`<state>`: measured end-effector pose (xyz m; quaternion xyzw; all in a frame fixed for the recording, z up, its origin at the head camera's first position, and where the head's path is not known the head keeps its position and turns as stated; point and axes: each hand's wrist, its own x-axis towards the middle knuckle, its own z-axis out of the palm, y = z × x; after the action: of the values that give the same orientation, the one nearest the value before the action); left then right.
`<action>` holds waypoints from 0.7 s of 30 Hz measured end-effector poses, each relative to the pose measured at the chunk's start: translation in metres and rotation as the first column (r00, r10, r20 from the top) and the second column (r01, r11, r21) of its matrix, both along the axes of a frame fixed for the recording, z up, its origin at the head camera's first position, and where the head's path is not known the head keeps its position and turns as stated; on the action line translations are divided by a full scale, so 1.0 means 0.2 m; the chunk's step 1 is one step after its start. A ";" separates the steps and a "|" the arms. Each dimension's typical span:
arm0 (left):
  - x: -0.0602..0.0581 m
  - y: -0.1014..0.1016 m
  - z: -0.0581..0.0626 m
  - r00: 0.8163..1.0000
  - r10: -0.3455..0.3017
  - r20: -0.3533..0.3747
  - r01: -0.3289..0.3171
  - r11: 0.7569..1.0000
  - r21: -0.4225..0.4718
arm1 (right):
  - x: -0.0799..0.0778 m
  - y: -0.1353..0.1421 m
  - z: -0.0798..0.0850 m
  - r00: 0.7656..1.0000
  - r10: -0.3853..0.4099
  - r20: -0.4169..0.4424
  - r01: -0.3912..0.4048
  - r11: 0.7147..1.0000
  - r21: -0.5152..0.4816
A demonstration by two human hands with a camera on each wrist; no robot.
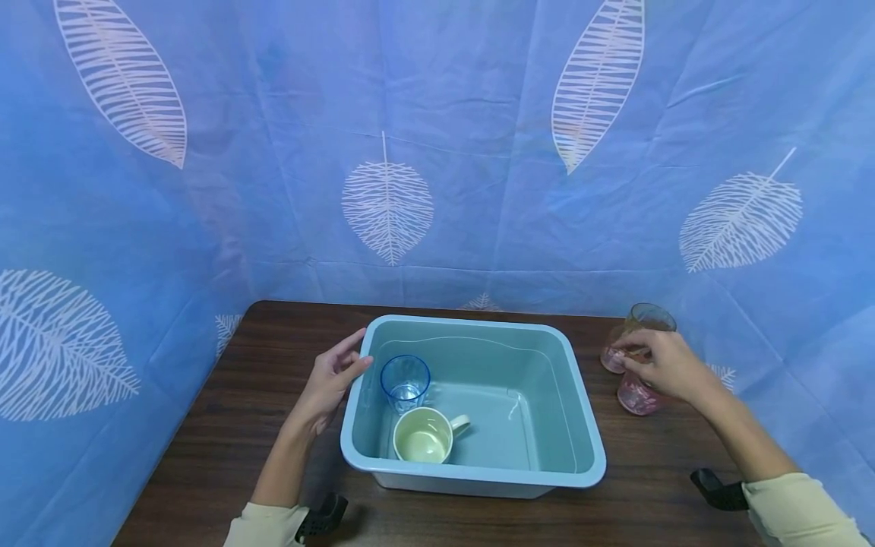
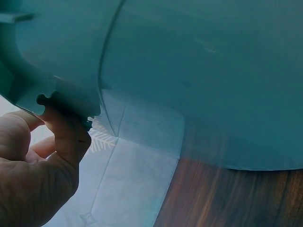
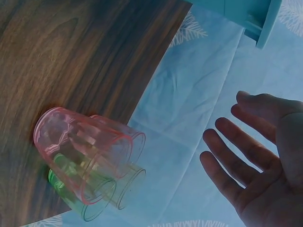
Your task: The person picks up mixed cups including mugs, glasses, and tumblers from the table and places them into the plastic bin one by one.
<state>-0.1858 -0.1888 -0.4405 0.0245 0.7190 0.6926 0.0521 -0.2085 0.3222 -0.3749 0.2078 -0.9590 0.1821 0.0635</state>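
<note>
A cluster of tumblers stands on the right end of the dark wooden table (image 1: 273, 372), well apart from the blue-green tub's (image 1: 492, 365) near right corner: a pink tumbler (image 3: 61, 137), a second pink tumbler (image 3: 136, 135) behind it, a green tumbler (image 3: 73, 196) and a yellowish tumbler (image 3: 127, 189), close together and seemingly mouth up. The right hand (image 1: 659, 365) is beside them, its fingers spread and relaxed; the right wrist view shows a gap between fingertips and glass, so it grasps nothing. The left hand (image 1: 330, 384) grips the tub's left rim, fingers curled at its edge. Inside the tub, a blue-rimmed clear glass (image 1: 405, 384) stands toward the left wall, with a pale green mug (image 1: 424, 437) just beside it, handle pointing right. I judge the step in hand to be reaching for a tumbler while steadying the tub; the next move calls for closing thumb and fingers around one without knocking its neighbours. Beyond hangs a blue leaf-print cloth (image 1: 478, 190).
</note>
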 end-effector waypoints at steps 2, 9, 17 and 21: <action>0.00 0.00 0.00 1.000 0.000 -0.002 0.000 1.000 -0.003 | 0.00 0.01 0.00 1.000 -0.008 0.010 0.008 1.000 -0.003; 0.00 0.00 0.01 1.000 -0.002 0.002 0.002 1.000 0.000 | 0.00 0.05 -0.02 0.998 -0.046 0.044 0.047 0.999 -0.002; 0.00 0.00 0.01 1.000 0.002 -0.002 -0.002 1.000 0.002 | 0.00 0.10 -0.02 0.996 -0.081 0.040 0.080 0.996 0.035; 0.00 0.00 0.00 1.000 0.007 0.003 -0.007 1.000 -0.005 | 0.01 0.13 -0.04 0.993 -0.099 0.063 0.095 0.994 0.062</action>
<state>-0.1861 -0.1882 -0.4398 0.0208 0.7206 0.6912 0.0507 -0.2073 0.3490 -0.3830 0.1567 -0.9745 0.1571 0.0342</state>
